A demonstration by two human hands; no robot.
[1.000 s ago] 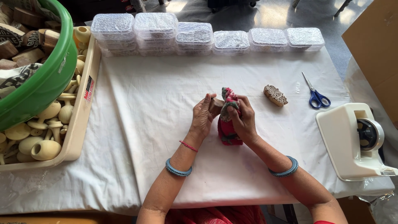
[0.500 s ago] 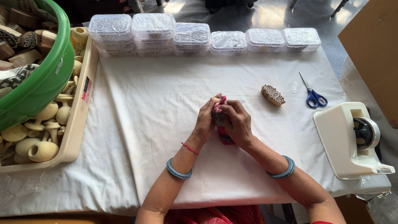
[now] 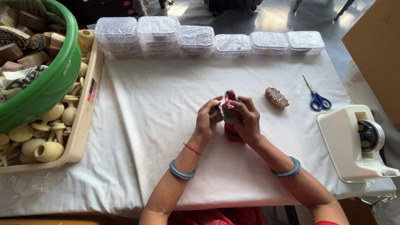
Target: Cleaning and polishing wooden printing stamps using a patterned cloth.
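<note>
White cloth (image 3: 158,104) lies bare around both hands, left (image 3: 207,121) and right (image 3: 246,121), closed on a red bundle (image 3: 230,112).

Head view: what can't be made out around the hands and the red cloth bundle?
- Red cloth bundle: head view; both hands cover most of it, so its contents are hidden.
- Small pale piece at the left hand: fingers hide most of it; kind unclear.
- Right hand: grip on the underside hidden by the hand itself.
- Green plastic tub: cut off by the left and top edges.
</note>
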